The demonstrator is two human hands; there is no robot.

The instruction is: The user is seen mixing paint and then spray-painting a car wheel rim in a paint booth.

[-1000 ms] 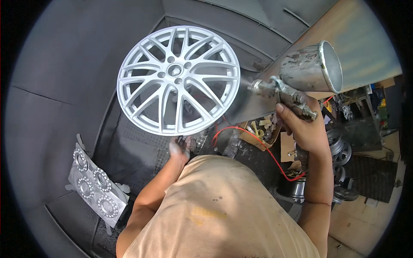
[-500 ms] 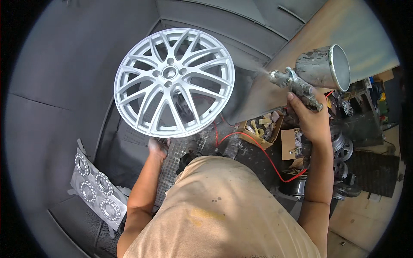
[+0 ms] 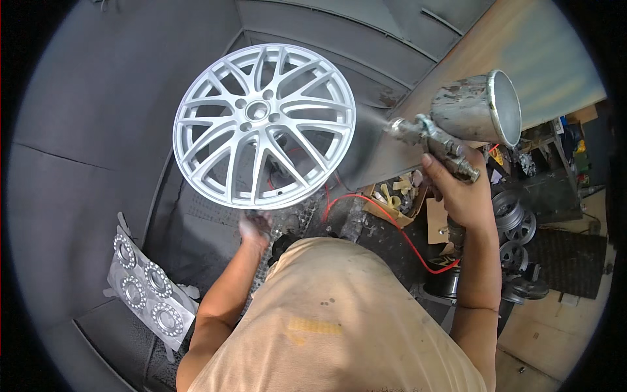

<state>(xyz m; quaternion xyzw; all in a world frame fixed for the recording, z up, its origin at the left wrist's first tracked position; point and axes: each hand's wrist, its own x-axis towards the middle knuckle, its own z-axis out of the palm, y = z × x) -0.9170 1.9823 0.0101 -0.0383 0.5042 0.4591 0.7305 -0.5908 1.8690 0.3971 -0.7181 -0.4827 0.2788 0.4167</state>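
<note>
A white-silver multi-spoke wheel rim (image 3: 259,130) is held up in front of me, its face toward me. My right hand (image 3: 462,193) grips a paint-smeared spray gun (image 3: 447,151) with a metal cup (image 3: 460,111) on top. The gun's nozzle points left at the wheel's right side, and a faint mist comes out of it. My left hand (image 3: 253,227) is just below the wheel's near edge, its fingers loosely apart and slightly blurred. Whether the fingertips touch the wheel I cannot tell. What supports the wheel is mostly hidden behind the spokes.
A red hose (image 3: 413,245) curves across the floor at right. Cardboard box (image 3: 385,210) of scraps, more wheels (image 3: 513,212) and a dark shelf (image 3: 552,176) stand at right. A panel with silver ring-shaped parts (image 3: 158,279) leans at lower left. Grey walls (image 3: 117,98) enclose the left.
The wheel has turned clockwise, its small rim hole moving down and left. The spray gun has shifted left, closer to the wheel. My left hand has moved slightly right.
</note>
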